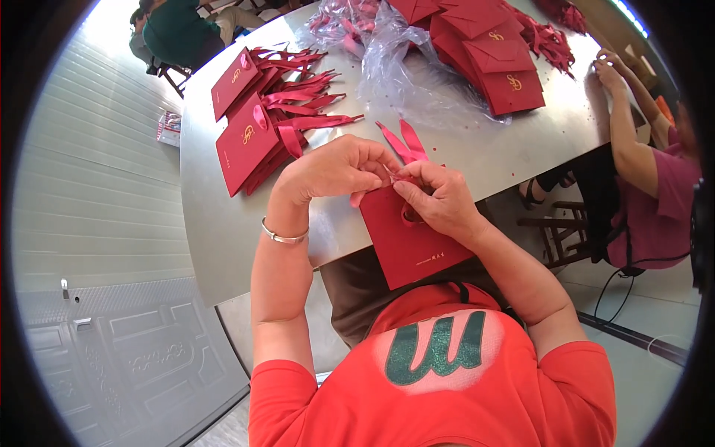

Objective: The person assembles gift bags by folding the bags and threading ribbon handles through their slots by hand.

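A red paper gift bag [417, 249] lies tilted over the table's near edge, its lower part toward my lap. At its top edge my left hand [339, 171] has thumb and fingers pinched on a pink-red ribbon [406, 141]. My right hand [443, 200] is closed beside it, thumb and forefinger pressed on the same ribbon at the bag's rim. The fingertips almost meet and partly hide the ribbon there. Two loose ribbon ends point away from me, beyond the hands. A ribbon loop shows on the bag's front, below my right hand.
On the metal table [532, 141], stacked red bags with ribbons [246, 145] lie at the left. More red bags [503, 63] and a crumpled clear plastic bag [406, 86] lie at the back. A person in pink [652, 212] sits at right, near a wooden stool [555, 235].
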Available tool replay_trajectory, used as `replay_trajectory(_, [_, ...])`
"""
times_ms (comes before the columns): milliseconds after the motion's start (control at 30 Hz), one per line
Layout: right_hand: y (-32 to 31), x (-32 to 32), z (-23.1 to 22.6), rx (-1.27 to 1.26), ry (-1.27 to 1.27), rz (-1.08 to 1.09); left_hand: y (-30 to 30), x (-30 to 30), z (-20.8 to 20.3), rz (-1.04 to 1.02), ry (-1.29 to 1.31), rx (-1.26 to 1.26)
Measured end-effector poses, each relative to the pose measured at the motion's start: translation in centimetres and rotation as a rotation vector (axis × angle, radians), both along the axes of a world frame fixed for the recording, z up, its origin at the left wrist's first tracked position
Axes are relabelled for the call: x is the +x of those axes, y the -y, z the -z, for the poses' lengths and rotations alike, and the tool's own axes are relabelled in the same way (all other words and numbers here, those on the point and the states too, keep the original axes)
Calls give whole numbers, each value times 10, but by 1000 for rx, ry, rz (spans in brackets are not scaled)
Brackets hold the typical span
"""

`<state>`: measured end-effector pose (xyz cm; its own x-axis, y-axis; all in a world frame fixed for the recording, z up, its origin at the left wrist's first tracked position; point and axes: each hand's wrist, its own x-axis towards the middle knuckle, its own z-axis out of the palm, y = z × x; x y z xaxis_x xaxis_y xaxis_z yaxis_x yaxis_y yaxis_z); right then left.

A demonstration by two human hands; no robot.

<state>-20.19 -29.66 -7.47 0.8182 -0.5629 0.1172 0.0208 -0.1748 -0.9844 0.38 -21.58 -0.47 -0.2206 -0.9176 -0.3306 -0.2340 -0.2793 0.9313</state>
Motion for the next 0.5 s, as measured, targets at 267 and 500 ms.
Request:
replay_trajectory(267, [0,-4,-3,1,38,-5,-13,2,5,-31,48,104])
replay_trajectory(500, [-1,-5,-1,-285,98,-4,-8,-6,13,-82,154,58])
